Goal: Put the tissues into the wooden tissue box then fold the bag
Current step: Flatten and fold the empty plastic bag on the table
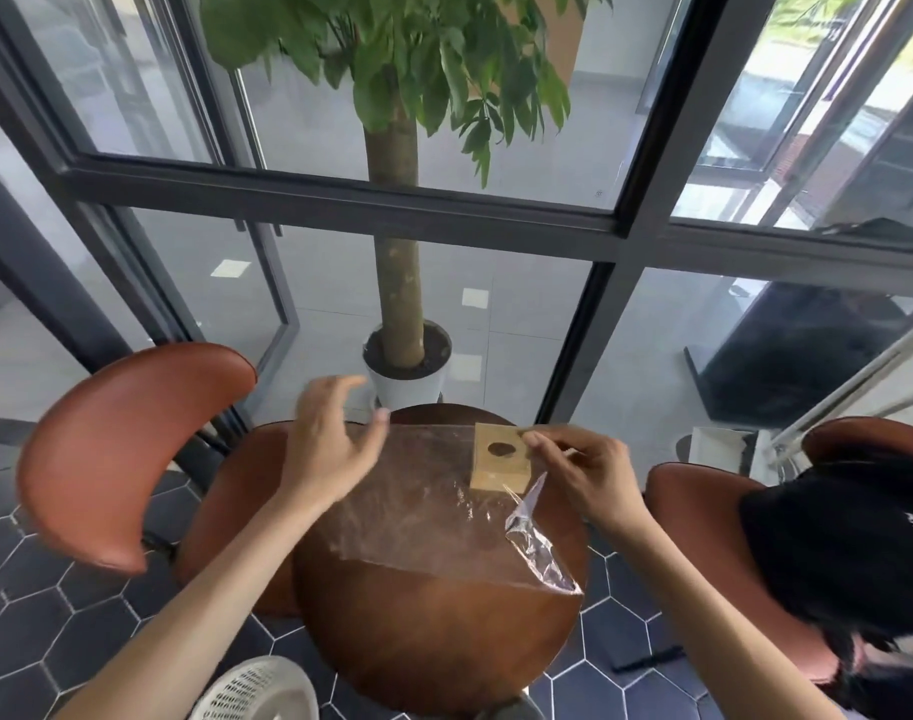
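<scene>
Plastic bag (433, 506), clear and empty-looking, lies spread flat across the round wooden table (444, 631), reaching from the far left edge to the near right, where one corner is crumpled and lifted. It looks very light, limp and slick, so it will likely slide on the polished top and spring out of a crease unless it is pressed down; the edges and corners look like the best places to take hold. At the far right of the table sits the wooden tissue box (501, 462), its oval slot facing up; no tissues show outside it, so the filling step seems done and folding is what remains. The right hand (584, 475) pinches something thin just beside the box, apparently the bag's far edge, though I cannot tell for sure. The left hand (334, 439) hovers above the bag's far left side with fingers spread, holding nothing.
</scene>
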